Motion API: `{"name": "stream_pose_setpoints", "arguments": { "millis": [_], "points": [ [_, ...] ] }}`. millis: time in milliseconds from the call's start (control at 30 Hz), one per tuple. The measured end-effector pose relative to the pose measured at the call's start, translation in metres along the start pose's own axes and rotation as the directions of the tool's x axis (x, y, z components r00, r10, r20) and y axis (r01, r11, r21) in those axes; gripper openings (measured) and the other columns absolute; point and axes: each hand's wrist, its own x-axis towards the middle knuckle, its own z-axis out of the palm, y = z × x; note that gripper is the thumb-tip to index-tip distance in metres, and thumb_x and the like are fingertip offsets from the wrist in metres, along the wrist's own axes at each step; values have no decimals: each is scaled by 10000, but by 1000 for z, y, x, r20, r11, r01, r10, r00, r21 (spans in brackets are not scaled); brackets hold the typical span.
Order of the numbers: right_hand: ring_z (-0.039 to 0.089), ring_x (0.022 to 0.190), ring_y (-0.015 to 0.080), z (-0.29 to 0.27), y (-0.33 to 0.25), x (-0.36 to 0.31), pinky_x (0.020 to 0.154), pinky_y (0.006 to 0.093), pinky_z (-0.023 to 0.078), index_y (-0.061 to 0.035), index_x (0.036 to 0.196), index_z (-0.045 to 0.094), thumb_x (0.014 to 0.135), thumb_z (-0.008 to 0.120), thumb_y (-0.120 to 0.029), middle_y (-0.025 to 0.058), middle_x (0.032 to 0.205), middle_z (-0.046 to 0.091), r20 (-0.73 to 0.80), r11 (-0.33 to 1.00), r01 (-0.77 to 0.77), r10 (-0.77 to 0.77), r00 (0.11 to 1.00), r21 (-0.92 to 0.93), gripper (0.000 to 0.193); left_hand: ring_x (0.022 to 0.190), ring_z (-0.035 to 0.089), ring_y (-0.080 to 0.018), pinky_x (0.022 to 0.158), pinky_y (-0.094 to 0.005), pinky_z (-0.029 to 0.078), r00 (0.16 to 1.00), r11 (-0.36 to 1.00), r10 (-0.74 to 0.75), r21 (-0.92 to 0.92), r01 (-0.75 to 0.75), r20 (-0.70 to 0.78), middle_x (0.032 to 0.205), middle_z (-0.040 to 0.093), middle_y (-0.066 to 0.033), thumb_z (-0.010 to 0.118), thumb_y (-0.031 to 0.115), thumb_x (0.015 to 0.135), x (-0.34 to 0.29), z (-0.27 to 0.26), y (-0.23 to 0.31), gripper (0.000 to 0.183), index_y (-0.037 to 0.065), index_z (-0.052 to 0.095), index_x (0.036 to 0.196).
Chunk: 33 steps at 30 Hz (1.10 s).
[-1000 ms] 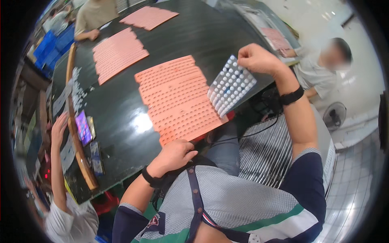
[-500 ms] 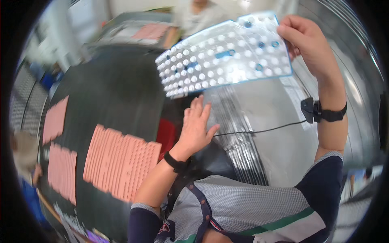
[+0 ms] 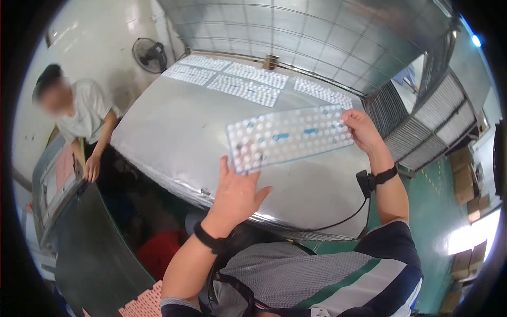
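A thin translucent sheet (image 3: 290,138) with rows of whitish round dots, blue markings and a blue edge is held over a silver table (image 3: 174,127). Pinched at its right edge, it hangs from my right hand (image 3: 361,129), whose fingers are closed on it. Below its left end is my left hand (image 3: 235,191), fingers spread and thumb apart. Some of those fingertips show faintly through the sheet; whether they touch it I cannot tell. Similar dotted sheets (image 3: 245,91) lie along the table's far side, one (image 3: 323,93) just beyond my right hand.
At the left, a co-worker (image 3: 87,119) stands by a dark conveyor-like surface (image 3: 84,238) and a frame with a pink sheet (image 3: 64,168). A pink ribbed sheet (image 3: 142,302) shows at lower left. A fan (image 3: 149,54) and slatted metal racks (image 3: 430,116) stand behind. A black cable (image 3: 338,224) trails from my right wrist.
My view has swung right, from the dark surface with pink sheets to the silver table. The dotted sheet came along in my right hand, and my left hand is now under its left end.
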Motion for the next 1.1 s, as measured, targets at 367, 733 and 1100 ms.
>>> {"name": "stream_pose_setpoints", "arguments": {
  "millis": [367, 733, 1100],
  "points": [
    [487, 522, 84, -117, 112, 47, 458, 244, 449, -77, 835, 578, 891, 558, -115, -14, 686, 544, -382, 956, -211, 275, 882, 202, 71, 1325, 234, -464, 1053, -545, 211, 938, 940, -340, 36, 338, 71, 1433, 248, -290, 708, 198, 731, -102, -15, -40, 723, -35, 367, 1325],
    [594, 610, 157, -104, 115, 79, 557, 308, 509, -65, 820, 605, 870, 552, -122, 45, 689, 594, -463, 954, -282, 297, 835, 103, 93, 1352, 198, -452, 1068, -541, 189, 847, 849, -528, 16, 528, 59, 1472, 197, -266, 680, 150, 757, -180, -12, -31, 739, -13, 309, 1375],
    [530, 555, 135, 48, -110, 76, 550, 295, 431, -6, 667, 632, 794, 572, -203, 51, 578, 569, 35, 842, 382, -399, 916, -381, 242, 1296, 315, -433, 1036, -496, 280, 788, 785, -612, -69, 615, 66, 1403, 334, -260, 664, 181, 779, -238, 0, -17, 594, -30, 432, 1283]
  ]
}}
